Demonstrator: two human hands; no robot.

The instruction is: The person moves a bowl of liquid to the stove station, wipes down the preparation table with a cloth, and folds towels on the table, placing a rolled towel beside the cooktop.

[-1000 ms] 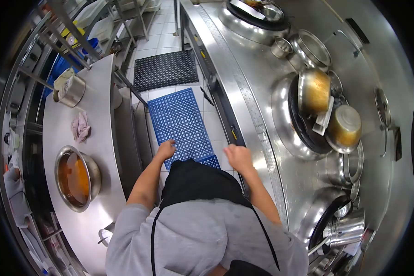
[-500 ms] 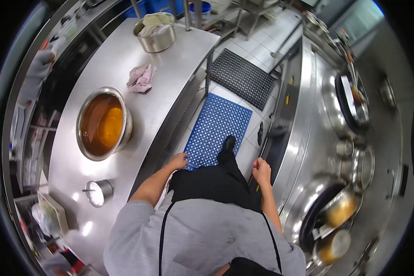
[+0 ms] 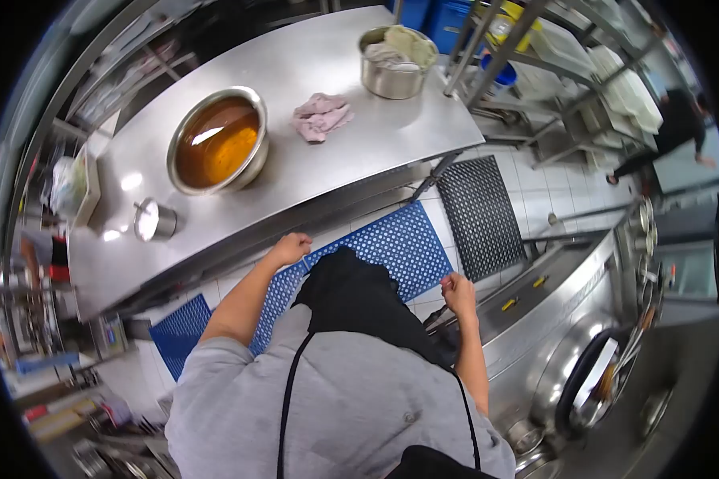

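My left hand (image 3: 293, 247) hangs in the air near the long side of the steel table (image 3: 367, 144), its fingers loosely curled with nothing visible in them. Over on the stove side, my right hand (image 3: 458, 294) is also curled closed, and no object shows in it. On the table stands a large metal bowl (image 3: 257, 164) of clear amber liquid. A crumpled pink cloth (image 3: 321, 117) lies beside it. Toward the table's far end is a steel pot (image 3: 393, 82) with cloths in it. A small metal cup (image 3: 155, 221) with white contents and a handle sits nearer the left end.
Underfoot lie a blue perforated mat (image 3: 403, 247) and a black mat (image 3: 479, 211) on white tiles. A steel stove counter with a wok (image 3: 563, 359) runs along the right. Metal shelving (image 3: 591, 120) stands at the back, and another person (image 3: 675, 132) is at far right.
My view has turned to the right, so the table now lies across the front and the wok range has swung to the lower right. Both hands stay curled at my sides.
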